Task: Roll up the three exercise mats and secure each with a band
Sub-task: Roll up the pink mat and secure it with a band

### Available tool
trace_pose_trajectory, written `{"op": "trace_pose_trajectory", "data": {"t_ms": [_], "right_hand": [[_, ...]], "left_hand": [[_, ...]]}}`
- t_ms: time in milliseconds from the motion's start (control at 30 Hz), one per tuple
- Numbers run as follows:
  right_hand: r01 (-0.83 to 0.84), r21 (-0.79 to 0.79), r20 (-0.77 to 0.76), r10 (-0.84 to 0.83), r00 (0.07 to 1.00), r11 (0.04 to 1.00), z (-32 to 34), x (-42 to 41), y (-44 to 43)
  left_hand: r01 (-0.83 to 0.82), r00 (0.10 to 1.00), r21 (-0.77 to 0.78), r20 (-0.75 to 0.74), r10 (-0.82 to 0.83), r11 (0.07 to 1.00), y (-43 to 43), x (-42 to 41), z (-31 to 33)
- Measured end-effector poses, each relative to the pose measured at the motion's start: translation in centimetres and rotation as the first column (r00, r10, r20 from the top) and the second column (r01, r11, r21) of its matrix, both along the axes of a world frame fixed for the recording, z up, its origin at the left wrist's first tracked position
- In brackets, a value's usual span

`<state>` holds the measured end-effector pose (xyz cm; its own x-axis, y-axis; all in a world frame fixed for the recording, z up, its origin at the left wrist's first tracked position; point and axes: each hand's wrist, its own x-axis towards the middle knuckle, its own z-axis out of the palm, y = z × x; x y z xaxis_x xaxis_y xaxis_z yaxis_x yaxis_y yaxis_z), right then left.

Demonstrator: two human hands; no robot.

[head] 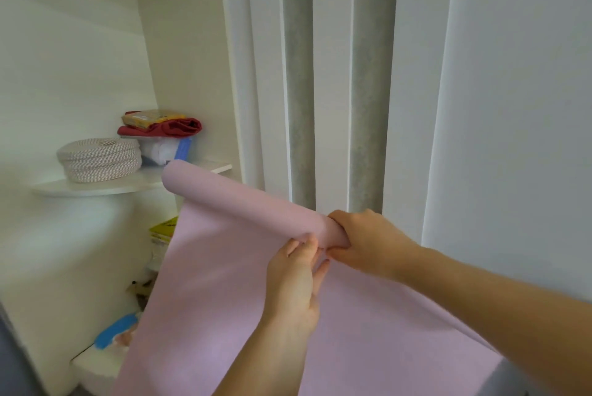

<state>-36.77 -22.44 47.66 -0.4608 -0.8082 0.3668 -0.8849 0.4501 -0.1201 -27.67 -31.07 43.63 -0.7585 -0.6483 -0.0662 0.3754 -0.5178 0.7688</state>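
Mat (224, 299), pink, half rolled, held aloft before wall panels (330, 75), loose sheet hanging down. Right hand (368, 241) clenched round roll's near end; left hand (294, 277) pinching sheet just beside. Far end close to shelf (128, 185) edge.

A pale pink exercise mat (224, 299) is seen partly rolled, its upper end wound into a smooth tube slanted from upper left down to the right. The tube's right end is gripped by the right hand (368, 241) and pinched from below by the left hand (294, 280), while the unrolled remainder is left hanging as a flat sheet.
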Motion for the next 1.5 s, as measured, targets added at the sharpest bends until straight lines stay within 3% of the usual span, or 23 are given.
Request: {"op": "trace_pose_trajectory", "data": {"t_ms": [133,233,267,333,433,500,533,667,767,867,1000,1067,1133,1200,1267,1300,1400,1500], "right_hand": [[-0.08,-0.109,-0.409,0.029,0.912,0.991,-3.0,0.4,-0.3],[-0.172,-0.174,-0.414,0.086,0.906,0.97,-3.9,0.1,-0.1],[-0.188,-0.164,-0.325,0.127,0.937,0.968,-3.7,0.0,0.1],[-0.189,-0.112,0.078,0.198,0.977,0.976,-2.6,0.0,0.7],[-0.254,0.037,0.57,0.189,0.8,0.966,0.0,-0.7,1.1],[-0.311,0.123,0.731,0.126,0.671,0.942,1.3,-0.8,1.2],[-0.303,0.146,0.738,0.1,0.667,0.942,1.5,-0.9,1.0],[-0.121,0.148,0.472,0.037,0.881,0.982,1.0,-0.4,-0.1],[0.005,0.126,0.259,-0.037,0.965,0.992,-0.4,0.4,-0.3],[0.088,0.109,0.021,-0.091,0.996,0.99,-2.6,1.3,-0.5],[0.024,0.094,-0.171,-0.008,0.985,0.995,-5.5,3.1,-0.9],[-0.044,0.148,-0.081,0.057,0.995,0.988,-5.0,2.8,-0.1],[-0.184,0.167,0.313,0.125,0.941,0.969,-3.6,1.8,0.4],[-0.329,0.067,0.701,0.19,0.687,0.942,-2.0,0.6,0.7],[-0.394,0.021,0.86,0.184,0.475,0.919,-0.8,0.2,0.7],[-0.41,0.029,0.872,0.177,0.455,0.912,-0.4,0.2,0.7],[-0.376,0.022,0.793,0.213,0.572,0.926,-0.3,0.4,0.4],[-0.255,0.023,0.623,0.186,0.76,0.967,-0.6,0.8,0.2]], "left_hand": [[-0.027,1.0,-0.092,-0.007,0.026,0.995,-0.2,0.1,0.5],[-0.045,0.999,-0.114,-0.007,0.045,0.992,-0.8,0.2,0.3],[-0.041,0.999,-0.095,-0.004,0.04,0.995,-1.0,0.3,0.1],[0.012,1.0,-0.052,-0.013,-0.013,0.999,-1.3,0.6,-0.2],[0.136,0.989,-0.1,-0.051,-0.142,0.986,-1.4,0.8,-0.9],[0.183,0.978,-0.166,-0.067,-0.196,0.969,-1.1,0.6,-1.3],[0.192,0.974,-0.183,-0.086,-0.211,0.964,-1.0,0.6,-1.3],[0.146,0.983,-0.194,-0.078,-0.164,0.97,-1.2,0.4,-1.0],[0.085,0.996,-0.1,-0.004,-0.086,0.991,-0.8,0.3,-1.1],[0.032,0.999,-0.007,0.013,-0.032,0.999,-0.4,0.5,-1.1],[0.016,0.997,-0.044,0.077,-0.013,0.999,-0.6,1.0,-1.3],[0.052,0.997,-0.047,0.066,-0.049,0.998,-1.0,1.4,-1.6],[0.089,0.996,-0.071,0.039,-0.086,0.994,-1.2,1.8,-2.0],[0.141,0.99,-0.136,0.008,-0.142,0.981,-0.9,1.9,-2.4],[0.187,0.98,-0.204,-0.024,-0.196,0.961,-0.3,1.8,-2.6],[0.201,0.976,-0.233,-0.038,-0.216,0.951,-0.1,1.6,-2.8],[0.224,0.964,-0.268,-0.084,-0.254,0.937,-0.1,1.5,-2.7],[0.256,0.961,-0.373,0.002,-0.276,0.892,-0.7,1.5,-2.4]]}}
